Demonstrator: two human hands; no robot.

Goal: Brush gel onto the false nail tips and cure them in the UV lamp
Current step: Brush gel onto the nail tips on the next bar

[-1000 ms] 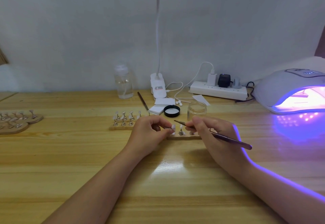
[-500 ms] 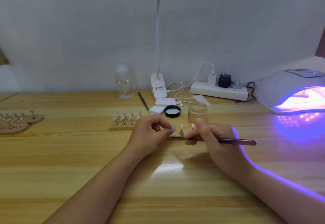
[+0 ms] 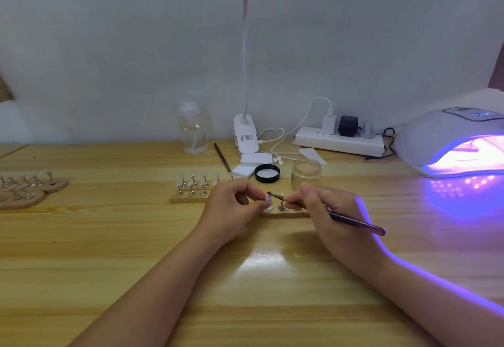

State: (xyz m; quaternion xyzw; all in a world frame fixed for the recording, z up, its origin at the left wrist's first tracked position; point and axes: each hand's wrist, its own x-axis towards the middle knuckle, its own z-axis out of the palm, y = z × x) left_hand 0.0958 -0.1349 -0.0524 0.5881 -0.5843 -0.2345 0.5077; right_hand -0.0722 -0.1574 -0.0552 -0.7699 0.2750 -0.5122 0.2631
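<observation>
My left hand [image 3: 231,207] pinches a small pale nail tip [image 3: 268,197] on its stand, just above a wooden base [image 3: 283,213] that carries metal stands. My right hand [image 3: 324,210] grips a thin dark brush [image 3: 354,221]; its bristle end touches the top of that tip. An open glass gel jar [image 3: 306,173] stands right behind my hands, its black lid [image 3: 267,173] beside it. At the far right the white UV lamp [image 3: 447,139] glows purple, with something flat lying inside.
A second wooden base with tips on stands [image 3: 192,187] sits left of my hands. Round holders [image 3: 24,188] lie at the far left. Behind are a clear bottle [image 3: 192,128], a clip lamp [image 3: 245,136], a power strip [image 3: 339,142], a spare brush [image 3: 222,158] and white pads [image 3: 253,164].
My right hand lifted the brush from low and level in front of the base up to the tip held by my left hand. My left hand stayed put.
</observation>
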